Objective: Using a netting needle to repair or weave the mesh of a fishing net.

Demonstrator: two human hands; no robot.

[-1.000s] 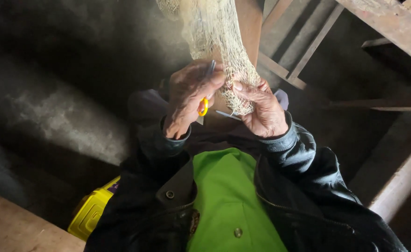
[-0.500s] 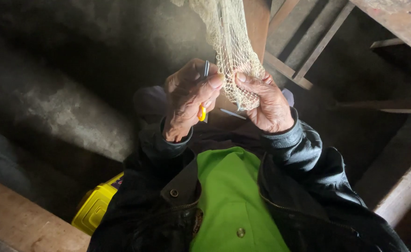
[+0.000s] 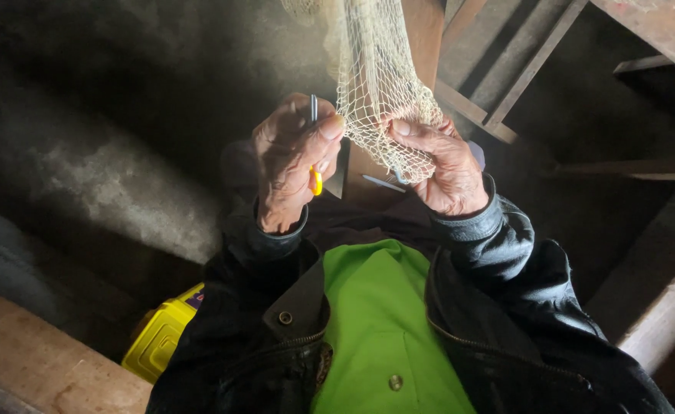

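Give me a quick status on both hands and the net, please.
Left hand shut on yellow-handled tool. Right hand pinching hanging net. Nothing blocking the hands.

Yellow plastic box [image 3: 161, 337] low at left, partly hidden behind dark jacket [image 3: 506, 307]. Green shirt [image 3: 380, 322] showing between open jacket fronts. Reddish wooden plank [image 3: 39, 368] beside box. Grey concrete floor [image 3: 100, 169] beyond. Wooden beams [image 3: 506, 69] crossing at upper right.

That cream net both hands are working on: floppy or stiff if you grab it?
Likely floppy: the net hangs down in a bunch and gathers under the right hand. Probably light, since open mesh shows through. Apt to snag: the left hand holds a thin metal tool against it.
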